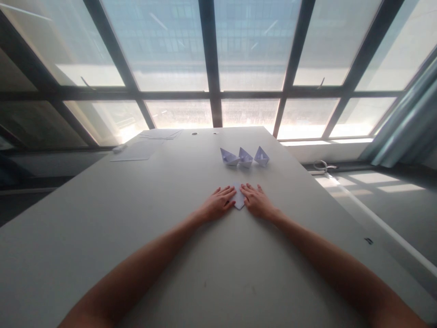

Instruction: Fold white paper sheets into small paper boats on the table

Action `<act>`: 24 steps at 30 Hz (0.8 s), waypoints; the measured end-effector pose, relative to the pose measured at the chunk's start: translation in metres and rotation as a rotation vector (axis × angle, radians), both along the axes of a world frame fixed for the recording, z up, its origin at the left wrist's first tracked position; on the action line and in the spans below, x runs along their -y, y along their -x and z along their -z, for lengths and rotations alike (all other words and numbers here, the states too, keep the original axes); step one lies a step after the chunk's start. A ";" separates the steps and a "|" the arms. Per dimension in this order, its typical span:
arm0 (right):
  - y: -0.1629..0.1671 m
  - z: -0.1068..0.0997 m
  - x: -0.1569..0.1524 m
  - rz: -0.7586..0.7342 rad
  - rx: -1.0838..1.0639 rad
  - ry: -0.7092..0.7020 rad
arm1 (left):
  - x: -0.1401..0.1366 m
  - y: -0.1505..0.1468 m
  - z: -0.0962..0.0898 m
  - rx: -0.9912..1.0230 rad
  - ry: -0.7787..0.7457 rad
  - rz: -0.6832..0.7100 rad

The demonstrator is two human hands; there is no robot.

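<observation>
A small piece of folded white paper (239, 200) lies flat on the table, its pointed end toward me. My left hand (220, 202) rests palm down on its left side, fingers stretched out over the edge. From the other side my right hand (255, 200) lies flat with its fingers spread on the paper's right edge. The fingertips cover both sides of the sheet, so its full outline is hidden. Just beyond the hands stand three folded paper boats: a left one (229, 157), a middle one (245, 158) and a right one (261, 156).
The white table (153, 191) stretches toward large windows (252, 45). Flat paper sheets (134, 150) lie at its far left. Two round holes show near the far edge. A curtain (406, 118) and a coiled white cable (321, 166) are at the right.
</observation>
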State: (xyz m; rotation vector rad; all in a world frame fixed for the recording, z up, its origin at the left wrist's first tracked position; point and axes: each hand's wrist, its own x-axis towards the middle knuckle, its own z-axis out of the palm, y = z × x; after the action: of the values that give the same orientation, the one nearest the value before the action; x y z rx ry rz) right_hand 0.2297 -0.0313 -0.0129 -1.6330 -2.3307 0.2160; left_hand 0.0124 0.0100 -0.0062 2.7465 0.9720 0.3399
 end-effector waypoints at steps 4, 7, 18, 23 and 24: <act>-0.008 0.002 -0.007 0.100 -0.025 -0.010 | 0.000 0.001 -0.001 -0.059 0.016 0.020; -0.013 0.002 -0.010 0.160 -0.076 -0.040 | -0.003 0.002 0.000 -0.041 0.026 0.016; -0.016 -0.008 -0.005 -0.157 -0.447 -0.227 | 0.005 0.000 -0.008 0.157 0.042 -0.071; -0.013 -0.006 -0.007 -0.138 -0.330 -0.139 | 0.007 0.000 -0.011 0.143 -0.045 -0.121; -0.013 -0.005 -0.007 -0.123 -0.320 -0.129 | 0.006 0.000 -0.011 0.140 -0.046 -0.126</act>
State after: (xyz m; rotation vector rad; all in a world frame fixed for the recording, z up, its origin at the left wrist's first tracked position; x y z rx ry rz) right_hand 0.2430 -0.0238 -0.0081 -1.2895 -2.1528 0.3197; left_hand 0.0129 0.0039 0.0053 2.6653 1.1154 0.5736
